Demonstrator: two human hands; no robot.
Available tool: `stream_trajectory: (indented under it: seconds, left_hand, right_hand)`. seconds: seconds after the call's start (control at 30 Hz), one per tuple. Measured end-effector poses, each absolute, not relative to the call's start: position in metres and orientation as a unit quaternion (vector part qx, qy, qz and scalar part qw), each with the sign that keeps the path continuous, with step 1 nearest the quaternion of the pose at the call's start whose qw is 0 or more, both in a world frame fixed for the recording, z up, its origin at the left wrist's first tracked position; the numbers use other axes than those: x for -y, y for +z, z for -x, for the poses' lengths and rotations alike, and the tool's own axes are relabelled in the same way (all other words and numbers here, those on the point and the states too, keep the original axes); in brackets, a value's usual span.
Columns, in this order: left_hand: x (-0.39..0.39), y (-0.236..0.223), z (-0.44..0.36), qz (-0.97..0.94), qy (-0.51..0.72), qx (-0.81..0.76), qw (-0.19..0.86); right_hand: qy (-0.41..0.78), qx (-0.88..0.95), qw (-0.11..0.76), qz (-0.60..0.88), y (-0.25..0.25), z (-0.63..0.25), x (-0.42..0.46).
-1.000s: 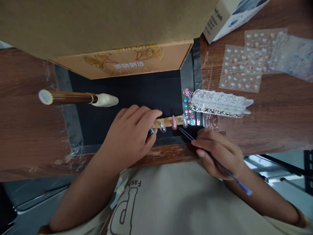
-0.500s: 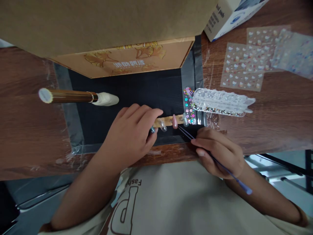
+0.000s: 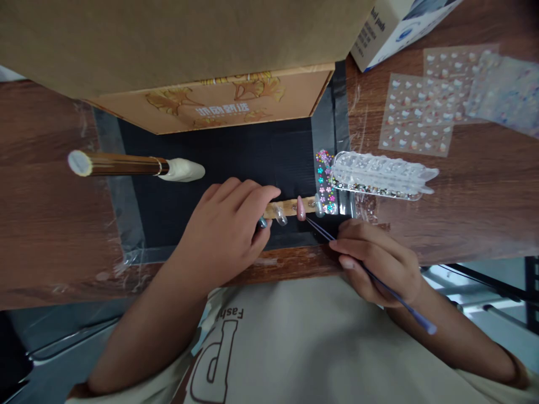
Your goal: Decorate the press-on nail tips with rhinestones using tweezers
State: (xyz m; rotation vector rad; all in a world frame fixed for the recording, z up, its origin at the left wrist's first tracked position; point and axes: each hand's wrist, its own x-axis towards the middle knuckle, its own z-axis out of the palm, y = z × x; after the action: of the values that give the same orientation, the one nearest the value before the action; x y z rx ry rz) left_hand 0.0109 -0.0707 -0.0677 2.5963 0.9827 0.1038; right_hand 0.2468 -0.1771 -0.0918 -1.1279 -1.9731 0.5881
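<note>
A wooden stick (image 3: 290,206) carrying several false nails, one of them pink (image 3: 300,208), lies on a black mat (image 3: 236,163). My left hand (image 3: 229,227) is closed over the stick's left end and pins it down. My right hand (image 3: 377,261) is closed on a thin purple tool (image 3: 374,276) held like a pen. Its fine tip (image 3: 309,220) sits just below and right of the pink nail.
A clear case of small gems (image 3: 381,175) and a strip of flower stickers (image 3: 325,180) lie right of the stick. Sticker sheets (image 3: 416,115) and a white box (image 3: 396,28) sit at the far right. A gold-handled brush (image 3: 130,166) and cardboard boxes (image 3: 219,104) are behind.
</note>
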Motion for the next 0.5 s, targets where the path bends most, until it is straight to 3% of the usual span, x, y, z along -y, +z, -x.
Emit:
stream_trajectory:
  seconds: [0.33,0.4,0.5]
  left_hand:
    - [0.071,-0.071,-0.009,-0.921,0.051,-0.341,0.181]
    - [0.071,-0.071,-0.008,-0.922,0.048,-0.341,0.177]
    - [0.069,-0.071,-0.007,-0.923,0.045,-0.339,0.176]
  right_hand:
    - [0.242,0.754,0.400,0.461,-0.061,-0.265,0.183]
    - [0.236,0.780,0.428,0.390,-0.054,-0.276,0.172]
    - [0.193,0.851,0.346,0.345,-0.047,-0.292,0.145]
